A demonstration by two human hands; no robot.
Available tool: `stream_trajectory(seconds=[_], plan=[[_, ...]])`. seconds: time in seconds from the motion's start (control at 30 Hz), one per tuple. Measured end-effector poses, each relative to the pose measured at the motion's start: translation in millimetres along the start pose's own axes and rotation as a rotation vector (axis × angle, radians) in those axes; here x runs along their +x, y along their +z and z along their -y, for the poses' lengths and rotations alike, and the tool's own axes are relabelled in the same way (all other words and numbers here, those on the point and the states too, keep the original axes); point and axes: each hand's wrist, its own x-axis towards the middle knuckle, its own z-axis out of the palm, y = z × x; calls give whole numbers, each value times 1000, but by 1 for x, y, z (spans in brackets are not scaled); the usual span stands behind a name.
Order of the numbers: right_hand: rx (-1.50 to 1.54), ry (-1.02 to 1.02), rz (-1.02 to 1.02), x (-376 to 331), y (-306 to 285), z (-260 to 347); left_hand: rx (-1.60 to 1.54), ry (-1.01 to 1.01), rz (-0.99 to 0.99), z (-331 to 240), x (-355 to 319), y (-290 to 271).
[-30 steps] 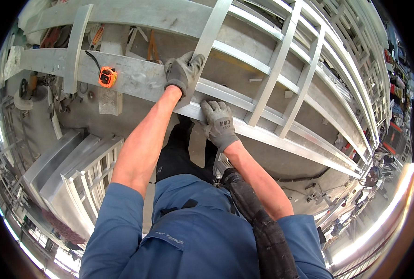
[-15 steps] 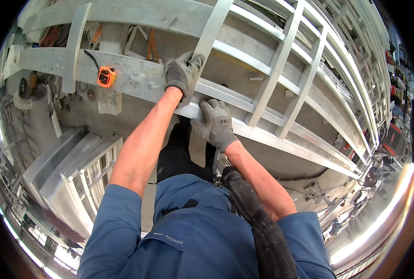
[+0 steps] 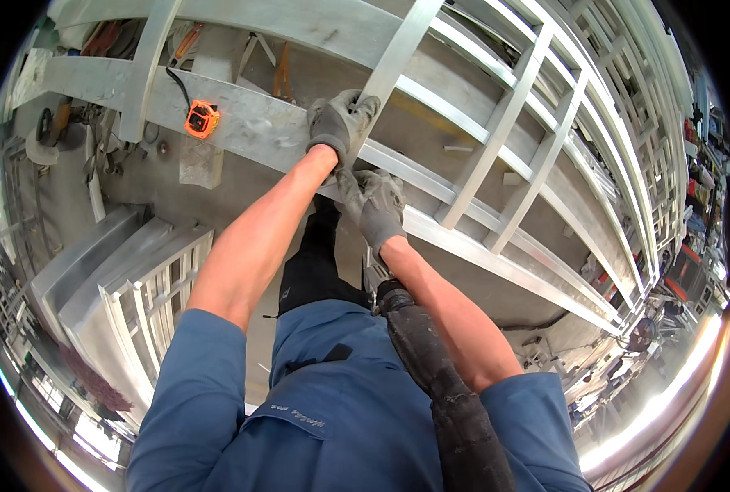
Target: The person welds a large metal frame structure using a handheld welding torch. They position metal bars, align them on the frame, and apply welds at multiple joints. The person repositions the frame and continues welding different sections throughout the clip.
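Observation:
My left hand [image 3: 342, 127], in a grey glove, is closed around the near end of a flat metal crossbar [image 3: 397, 57]. This bar lies across a ladder-like frame of silvery metal tubes. Just below it, my right hand [image 3: 373, 205], also gloved, has curled fingers at the corner where the crossbar meets the frame's near rail [image 3: 496, 261]. What those fingers hold, if anything, is hidden. To the left, an orange and black tape measure [image 3: 202, 119] rests on a wide metal beam [image 3: 254, 131], its black strap trailing behind.
Another upright strip [image 3: 147, 74] crosses the beams at left. Metal panels and a small slatted frame [image 3: 156, 295] stand on the floor at lower left. A black sleeved hose [image 3: 430, 353] runs beside my right forearm. More tube frames [image 3: 627, 123] are stacked at far right.
My right hand has shifted from lying flat on the near rail to curled fingers closer to the crossbar's end. My left hand keeps its hold. The whole view has shifted slightly.

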Motion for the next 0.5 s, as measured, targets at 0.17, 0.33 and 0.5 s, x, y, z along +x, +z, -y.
stream_trajectory(seconds=[0.17,0.33,0.5], plan=[[-80,4,-109,1,12,0,162,59,-23,1,0,0],[-61,-20,-128,0,15,-5,177,52,-17,2,3,-2],[-52,-49,-102,-2,13,-6,109,40,-7,3,3,-1]])
